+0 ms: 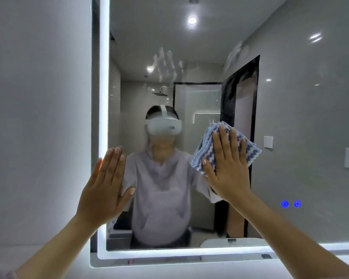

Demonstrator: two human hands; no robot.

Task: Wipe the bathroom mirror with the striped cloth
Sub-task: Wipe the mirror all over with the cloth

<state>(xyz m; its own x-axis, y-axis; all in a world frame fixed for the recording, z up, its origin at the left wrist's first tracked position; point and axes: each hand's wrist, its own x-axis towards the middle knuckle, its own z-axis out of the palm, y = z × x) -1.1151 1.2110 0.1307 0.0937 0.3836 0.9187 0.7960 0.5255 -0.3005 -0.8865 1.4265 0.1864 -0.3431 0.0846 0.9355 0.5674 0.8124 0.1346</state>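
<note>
At the mirror's (290, 117) lit left edge, the left hand (107, 184) lies flat on the glass, fingers straight and together, gripping nothing. Toward the mirror's middle, the right hand (228, 168) presses the folded striped cloth (206, 150) flat against the glass, fingers spread over it. Two blue touch buttons (291, 203) glow at the mirror's lower right.

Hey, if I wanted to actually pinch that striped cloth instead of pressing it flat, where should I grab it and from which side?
Probably the striped cloth's left edge. The folded layers stack there and stick out past the right hand, which pins the rest flat against the mirror. Coming in from the left, the thumb could slide behind those layers. The left hand rests flat by the lit border, empty.
</note>
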